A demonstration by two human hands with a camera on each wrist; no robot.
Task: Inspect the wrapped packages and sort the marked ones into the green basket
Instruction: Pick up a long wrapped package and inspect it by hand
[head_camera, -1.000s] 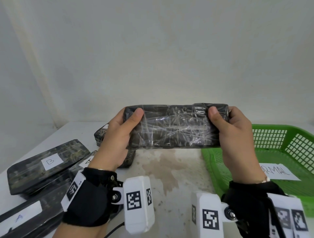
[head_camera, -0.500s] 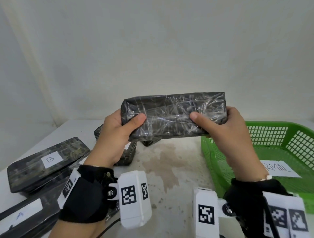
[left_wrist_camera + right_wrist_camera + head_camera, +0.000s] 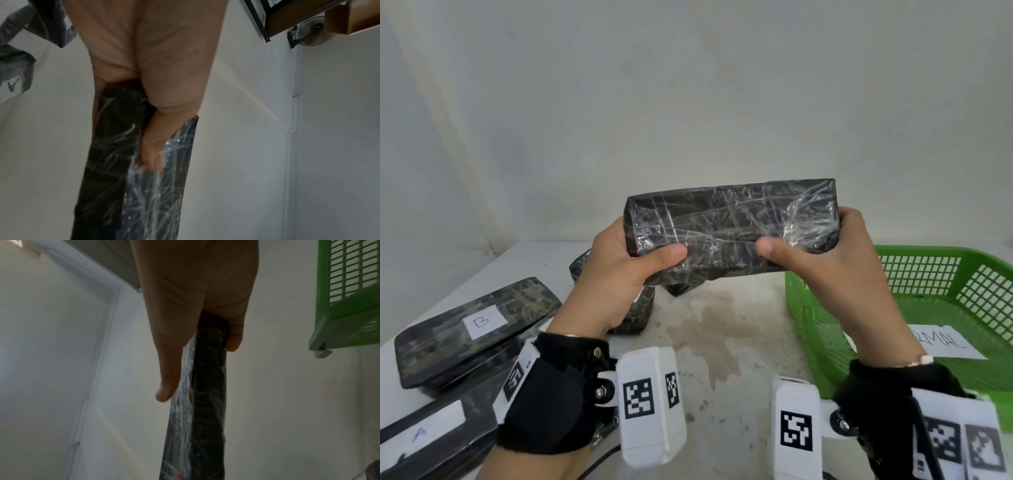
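Both hands hold one dark package [image 3: 729, 222] wrapped in shiny clear film, raised above the table. My left hand [image 3: 626, 260] grips its left end, thumb across the near face; the right hand [image 3: 822, 253] grips the right end the same way. No label shows on the face turned toward me. The left wrist view has the thumb pressed on the package [image 3: 131, 170]; the right wrist view sees the package [image 3: 201, 402] edge-on between thumb and fingers. The green basket [image 3: 825, 329] stands on the table at the right, below the right hand.
Wrapped packages lie at the left: one labelled B [image 3: 476, 325], one labelled A [image 3: 424, 435], another [image 3: 633, 308] partly hidden behind my left hand. A paper slip [image 3: 945, 342] with handwriting lies in the basket. The white table [image 3: 722, 342] has a brownish stain mid-way.
The package has been tipped and turned in both hands, rising slightly. Both thumbs have slid inward along the near face, closer to each other.
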